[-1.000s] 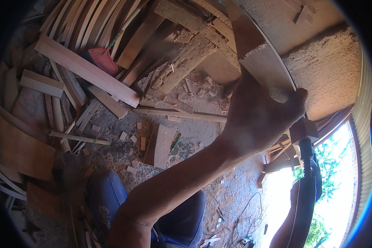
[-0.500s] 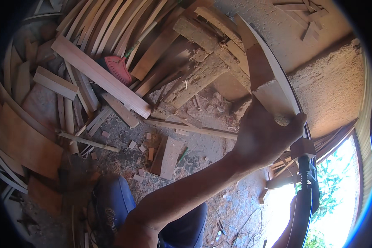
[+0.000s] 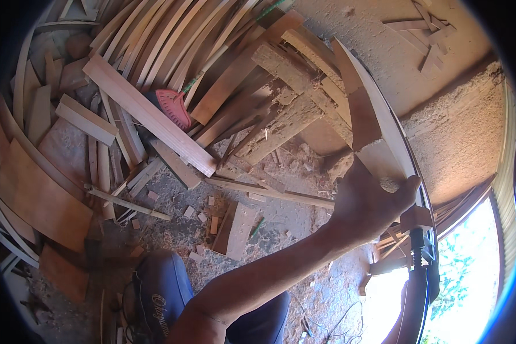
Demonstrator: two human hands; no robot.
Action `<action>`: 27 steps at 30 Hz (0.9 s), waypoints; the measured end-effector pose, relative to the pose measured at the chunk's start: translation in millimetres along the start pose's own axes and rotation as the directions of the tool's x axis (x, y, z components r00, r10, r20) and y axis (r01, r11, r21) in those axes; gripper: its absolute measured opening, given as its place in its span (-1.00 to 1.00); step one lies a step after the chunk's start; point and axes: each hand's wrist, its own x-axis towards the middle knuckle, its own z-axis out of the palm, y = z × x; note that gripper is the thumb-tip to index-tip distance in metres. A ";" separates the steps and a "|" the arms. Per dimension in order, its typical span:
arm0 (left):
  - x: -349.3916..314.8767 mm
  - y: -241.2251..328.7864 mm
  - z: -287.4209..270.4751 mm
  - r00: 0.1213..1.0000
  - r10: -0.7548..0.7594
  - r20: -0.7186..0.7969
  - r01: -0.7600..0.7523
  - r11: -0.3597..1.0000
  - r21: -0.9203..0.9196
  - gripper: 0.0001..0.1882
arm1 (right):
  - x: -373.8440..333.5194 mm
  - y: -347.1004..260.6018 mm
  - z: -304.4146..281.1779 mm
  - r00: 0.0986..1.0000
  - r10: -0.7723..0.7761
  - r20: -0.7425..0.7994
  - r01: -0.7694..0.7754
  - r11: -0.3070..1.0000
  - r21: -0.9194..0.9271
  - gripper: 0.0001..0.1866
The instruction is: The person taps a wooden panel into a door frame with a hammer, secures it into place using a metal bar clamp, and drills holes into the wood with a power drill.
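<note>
Right of the red dustpan [image 3: 174,108], well apart, one hand [image 3: 366,202] grips a long curved wood strip [image 3: 384,123], fingers [image 3: 406,188] clamped round its edge. Strip's long axis runs up-left from the fingers. Other hand not visible; which hand this is, can't tell.

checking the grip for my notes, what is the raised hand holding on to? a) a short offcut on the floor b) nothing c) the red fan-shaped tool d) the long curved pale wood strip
d: the hand is wrapped around the long curved wood strip, far from the red fan-shaped tool lying in the plank pile.
</note>
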 end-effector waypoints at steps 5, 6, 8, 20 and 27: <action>1.3 -5.5 7.0 0.996 0.082 -0.022 -0.081 0.996 0.036 -0.66 | -7.7 -1.8 -10.1 1.000 0.007 0.024 -0.009 0.997 0.078 -0.44; -0.4 -2.5 8.3 0.995 0.081 -0.051 -0.081 0.997 0.009 -0.72 | -8.7 -2.2 -10.1 1.000 0.019 0.012 -0.020 0.997 0.068 -0.44; -3.1 1.4 14.7 0.994 0.033 -0.106 -0.030 0.999 0.026 -0.75 | -11.6 -9.9 3.8 0.989 0.109 -0.101 -0.118 0.990 -0.080 -0.62; -31.5 30.5 13.7 0.744 -0.645 -0.176 0.656 0.754 0.010 -0.50 | 8.9 -91.7 38.9 0.683 0.723 0.099 -0.730 0.679 0.081 -0.37; -57.8 91.8 100.2 0.491 -0.830 -0.262 0.860 0.510 -0.004 -0.55 | 10.4 -80.2 44.9 0.633 0.770 0.079 -0.768 0.611 0.194 -0.47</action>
